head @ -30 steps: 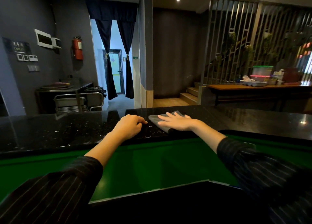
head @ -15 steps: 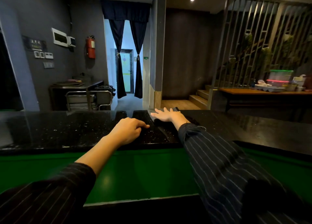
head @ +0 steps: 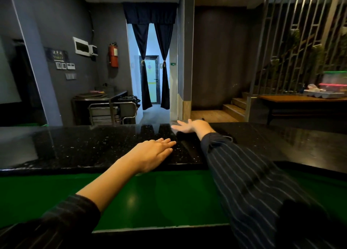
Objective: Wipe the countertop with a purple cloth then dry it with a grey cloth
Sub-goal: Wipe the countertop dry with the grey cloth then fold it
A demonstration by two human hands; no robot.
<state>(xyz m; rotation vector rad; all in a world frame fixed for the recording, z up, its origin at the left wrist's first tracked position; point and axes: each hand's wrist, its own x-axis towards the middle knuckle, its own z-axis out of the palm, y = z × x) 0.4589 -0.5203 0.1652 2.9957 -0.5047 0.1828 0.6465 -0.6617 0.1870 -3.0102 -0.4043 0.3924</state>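
The black speckled countertop [head: 84,145] runs across the head view, glossy with reflections. My left hand [head: 154,153] lies flat on its near part, fingers stretched out and together, holding nothing. My right hand [head: 189,126] reaches to the far edge of the counter, palm down with fingers spread. It presses on the grey cloth, which is almost wholly hidden under the hand. No purple cloth is in view.
A green lower surface [head: 150,196] lies between me and the counter. Beyond the counter stand a metal cart [head: 112,111], a curtained doorway [head: 152,79], wooden steps [head: 234,106] and a wooden table [head: 300,98] with containers.
My right hand has pushed the grey cloth from the near middle of the counter out to its far edge. My left hand has gone from a loose fist to flat.
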